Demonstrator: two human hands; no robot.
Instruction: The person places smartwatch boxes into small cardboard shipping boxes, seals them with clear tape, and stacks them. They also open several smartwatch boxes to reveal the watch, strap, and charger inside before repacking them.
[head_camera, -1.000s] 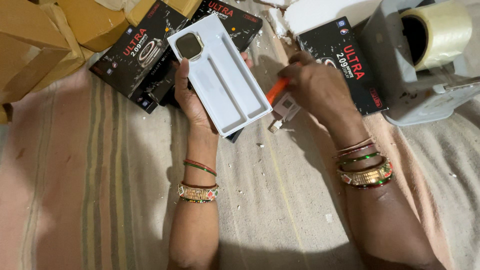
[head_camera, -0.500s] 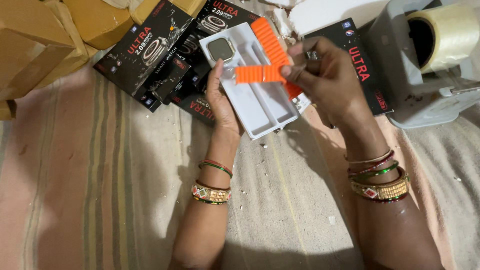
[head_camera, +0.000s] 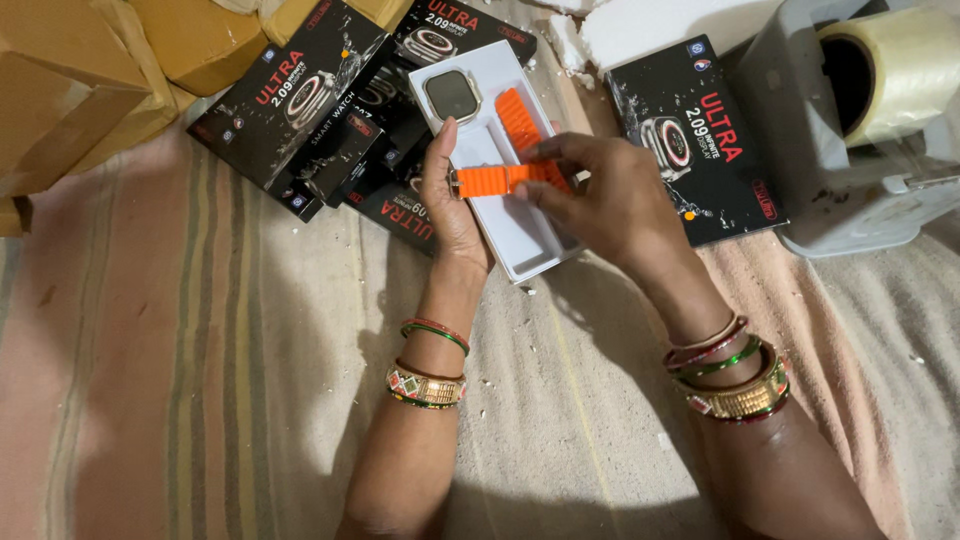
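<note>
Currently the right hand pinches one orange strap piece between thumb and fingertips, holding it crosswise just above the white tray. Left hand grips the tray's left edge from beneath, thumb on the rim, fingers closed around it. A second orange strap lies in the tray's right slot; a square watch body sits in the tray's upper corner. Black watch boxes lie beside the tray on both sides; a tape dispenser stands well right of the tray
</note>
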